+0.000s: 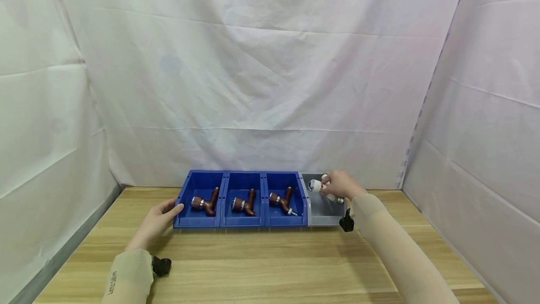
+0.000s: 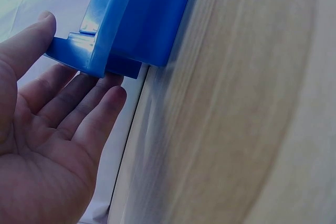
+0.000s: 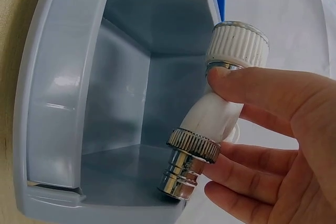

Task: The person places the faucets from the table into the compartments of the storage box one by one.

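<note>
My right hand [image 1: 342,185] pinches a white tap [image 3: 212,114] over the grey bin [image 3: 52,93]. The tap has a ribbed white knob, and its chrome hose nozzle slants down into the bin's opening. At the far left end of the row, my left hand [image 1: 157,219] grips the side rim of a blue bin [image 2: 105,30], thumb over the edge and fingers beneath it. Inside that bin lies a brown tap [image 1: 208,204]. The two blue bins beside it hold another brown tap [image 1: 249,204] and a brown tap with a chrome nozzle [image 1: 284,201].
The bins stand side by side at the back of a wooden table [image 1: 261,262]. A white cloth [image 1: 261,83] hangs behind them, with more cloth at both sides. A black wrist device [image 1: 347,222] sits by the right cuff, close to the grey bin.
</note>
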Demonstrator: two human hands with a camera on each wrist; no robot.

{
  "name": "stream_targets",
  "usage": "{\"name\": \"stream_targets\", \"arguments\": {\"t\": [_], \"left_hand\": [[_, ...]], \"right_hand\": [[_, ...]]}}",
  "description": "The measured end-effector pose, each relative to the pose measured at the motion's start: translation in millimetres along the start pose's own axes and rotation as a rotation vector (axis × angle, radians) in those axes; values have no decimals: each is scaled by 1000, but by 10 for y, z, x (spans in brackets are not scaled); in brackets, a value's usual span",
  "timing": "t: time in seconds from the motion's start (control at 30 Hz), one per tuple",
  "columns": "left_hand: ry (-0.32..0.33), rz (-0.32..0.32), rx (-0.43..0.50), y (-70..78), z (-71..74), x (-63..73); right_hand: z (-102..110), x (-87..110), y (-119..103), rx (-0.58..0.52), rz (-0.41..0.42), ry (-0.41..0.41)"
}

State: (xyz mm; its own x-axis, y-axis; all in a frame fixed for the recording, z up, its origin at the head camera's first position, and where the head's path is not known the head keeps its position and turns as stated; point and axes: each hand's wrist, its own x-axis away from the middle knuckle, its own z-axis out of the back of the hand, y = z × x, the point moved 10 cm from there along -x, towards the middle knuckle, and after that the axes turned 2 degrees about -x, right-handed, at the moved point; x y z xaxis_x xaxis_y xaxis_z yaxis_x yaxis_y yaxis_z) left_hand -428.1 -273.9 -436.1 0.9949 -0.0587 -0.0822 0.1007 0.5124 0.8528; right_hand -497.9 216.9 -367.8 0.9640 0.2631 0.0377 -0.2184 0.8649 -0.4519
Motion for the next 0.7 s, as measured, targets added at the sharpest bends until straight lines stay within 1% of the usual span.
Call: {"name": "stream_targets", "arguments": {"t": [0.17, 0.43, 0.7], "left_hand": [[-2, 4, 8, -27, -3, -13], [0, 17, -6, -41, 1, 2], [3, 11, -4, -41, 6, -18]], "right_hand": [[-28, -4, 11, 2, -9, -9], [-47, -10, 16, 1, -19, -22], [-42, -25, 19, 39, -7, -13]]}}
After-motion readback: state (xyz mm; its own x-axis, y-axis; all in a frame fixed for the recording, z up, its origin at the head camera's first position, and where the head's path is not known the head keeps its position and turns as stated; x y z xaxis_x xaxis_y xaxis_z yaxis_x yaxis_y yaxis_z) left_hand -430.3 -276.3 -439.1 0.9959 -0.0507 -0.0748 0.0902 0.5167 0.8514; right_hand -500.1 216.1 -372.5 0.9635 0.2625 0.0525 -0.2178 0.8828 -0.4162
